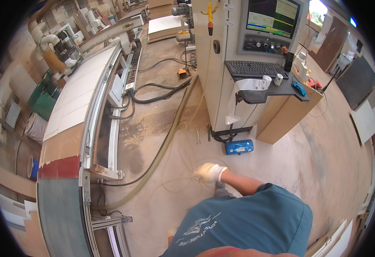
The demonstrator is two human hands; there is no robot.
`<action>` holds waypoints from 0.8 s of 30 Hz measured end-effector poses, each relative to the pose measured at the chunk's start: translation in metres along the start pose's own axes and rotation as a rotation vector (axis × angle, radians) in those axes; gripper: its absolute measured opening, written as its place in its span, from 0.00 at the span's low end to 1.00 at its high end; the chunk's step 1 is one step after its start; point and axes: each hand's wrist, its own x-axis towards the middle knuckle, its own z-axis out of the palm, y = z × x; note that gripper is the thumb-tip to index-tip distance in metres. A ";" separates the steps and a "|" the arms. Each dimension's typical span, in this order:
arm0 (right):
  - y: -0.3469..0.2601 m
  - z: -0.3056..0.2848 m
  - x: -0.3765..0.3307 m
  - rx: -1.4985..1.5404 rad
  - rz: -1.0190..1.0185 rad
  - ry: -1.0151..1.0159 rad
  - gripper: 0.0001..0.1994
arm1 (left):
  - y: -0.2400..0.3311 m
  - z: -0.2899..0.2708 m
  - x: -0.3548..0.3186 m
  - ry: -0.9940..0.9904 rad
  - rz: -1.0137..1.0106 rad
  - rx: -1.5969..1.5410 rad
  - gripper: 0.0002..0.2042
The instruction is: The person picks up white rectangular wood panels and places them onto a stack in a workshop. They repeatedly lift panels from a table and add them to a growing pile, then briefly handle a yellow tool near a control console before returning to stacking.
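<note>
My right hand (210, 172), in a cream work glove with a white cuff, is held out in front of my body above the concrete floor. Its fingers look curled inward, and whatever they may hold is hidden. Loops of a thin, clear yellowish hose (165, 171) lie on the floor around and beneath it. Of my left hand (171, 238), only a small bit shows at the left edge of my teal shirt; its fingers are hidden. Beyond the right hand, a blue toolbox (239, 147) sits on the floor, with a wrench (198, 135) lying to its left.
At the left runs a long machine bed (74, 100) carrying white panels. A thick hose (170, 135) and black cables (159, 100) cross the floor. Ahead right stands a control cabinet (215, 85) with a screen (273, 17), keyboard (256, 69) and shelf. Boards (346, 85) lean at the far right.
</note>
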 end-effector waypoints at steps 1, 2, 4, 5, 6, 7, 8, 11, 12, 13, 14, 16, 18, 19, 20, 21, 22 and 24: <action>0.006 -0.009 -0.005 -0.018 0.031 0.051 0.21 | 0.003 -0.004 0.005 -0.009 0.006 -0.011 0.16; 0.013 -0.020 -0.010 -0.021 0.085 0.099 0.20 | 0.008 -0.006 0.010 -0.017 0.017 -0.019 0.16; 0.028 -0.045 -0.024 -0.027 0.149 0.254 0.18 | 0.028 -0.009 0.022 -0.033 0.052 -0.046 0.16; 0.035 -0.058 -0.030 -0.038 0.207 0.305 0.17 | 0.042 -0.010 0.028 -0.040 0.073 -0.062 0.16; 0.040 -0.069 -0.035 -0.056 0.226 0.350 0.17 | 0.060 -0.010 0.035 -0.045 0.103 -0.076 0.16; 0.046 -0.080 -0.039 -0.079 0.286 0.353 0.16 | 0.077 -0.008 0.039 -0.052 0.148 -0.085 0.16; 0.052 -0.091 -0.041 -0.072 0.299 0.381 0.13 | 0.101 -0.007 0.046 -0.063 0.199 -0.097 0.16; 0.080 -0.136 -0.032 -0.065 0.258 0.662 0.10 | 0.176 0.004 0.058 -0.113 0.403 -0.146 0.15; 0.095 -0.160 -0.021 -0.065 0.219 0.792 0.10 | 0.200 0.009 0.059 -0.130 0.402 -0.162 0.14; 0.112 -0.189 -0.007 -0.064 0.224 0.887 0.11 | 0.229 0.014 0.058 -0.139 0.486 -0.143 0.14; 0.129 -0.220 0.007 0.051 0.137 1.073 0.12 | 0.258 0.019 0.055 -0.147 0.499 -0.128 0.14; 0.168 -0.288 0.038 0.186 0.169 1.345 0.17 | 0.322 0.036 0.043 -0.126 0.597 -0.132 0.13; 0.209 -0.362 0.062 0.223 0.406 1.442 0.23 | 0.391 0.058 0.022 -0.100 0.717 -0.256 0.12; 0.230 -0.398 0.071 0.233 0.513 1.458 0.27 | 0.427 0.065 0.007 -0.107 0.760 -0.352 0.12; 0.245 -0.428 0.082 0.207 0.606 1.554 0.27 | 0.468 0.076 -0.010 -0.068 0.815 -0.374 0.13; 0.261 -0.456 0.087 0.327 0.543 1.484 0.25 | 0.503 0.083 -0.030 -0.024 0.868 -0.395 0.14; 0.276 -0.479 0.088 0.445 0.489 1.400 0.24 | 0.536 0.088 -0.051 -0.039 0.915 -0.416 0.14; 0.296 -0.506 0.097 1.189 0.248 1.129 0.20 | 0.596 0.101 -0.091 -0.068 0.997 -0.467 0.14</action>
